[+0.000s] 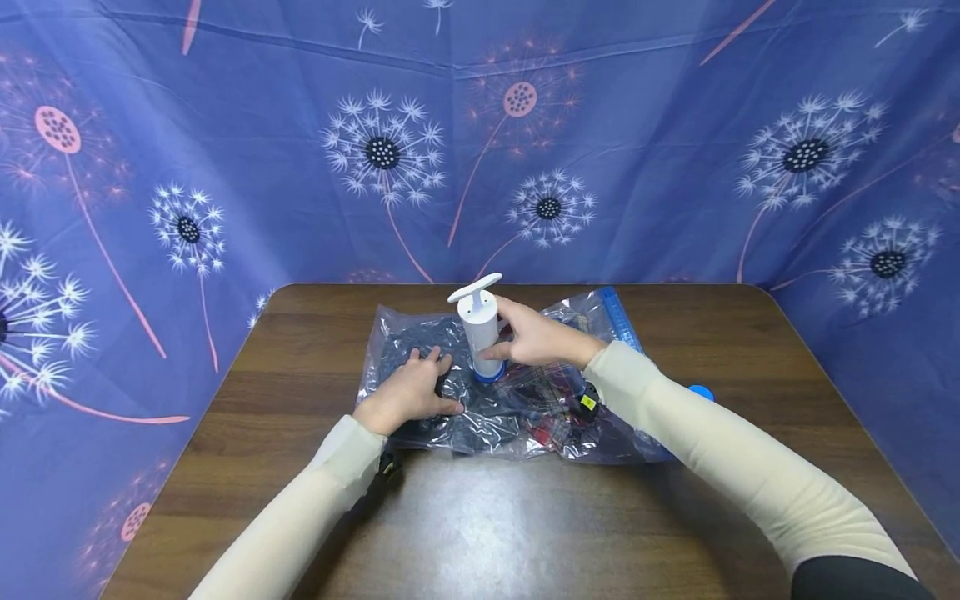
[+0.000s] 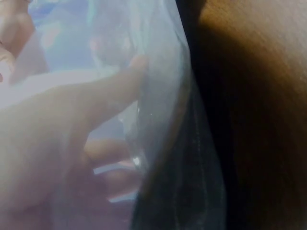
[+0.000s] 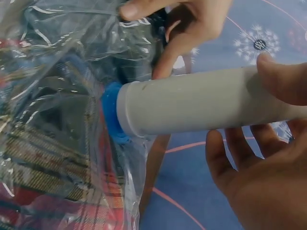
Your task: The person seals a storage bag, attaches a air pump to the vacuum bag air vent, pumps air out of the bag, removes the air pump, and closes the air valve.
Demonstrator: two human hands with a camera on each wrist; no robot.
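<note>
A clear plastic vacuum storage bag (image 1: 487, 427) with dark and plaid cloth inside lies flat across the table. On its blue valve (image 3: 112, 112) stands a white hand pump (image 1: 482, 335), nearly upright, its T-shaped handle (image 1: 475, 288) at the top close to the barrel. My right hand (image 1: 542, 335) holds the pump's barrel from the right side, thumb on one side and fingers on the other. Spread out left of the pump, the fingers of my left hand (image 1: 411, 392) rest on the bag. Plastic film hazes much of the left wrist view.
A blue zip edge (image 1: 619, 318) runs along the bag's right end. Beyond it, a round blue cap (image 1: 701, 391) lies on the brown wooden table (image 1: 247, 433), partly behind the right sleeve. A blue curtain (image 1: 465, 142) with dandelion print hangs around the table's back and sides.
</note>
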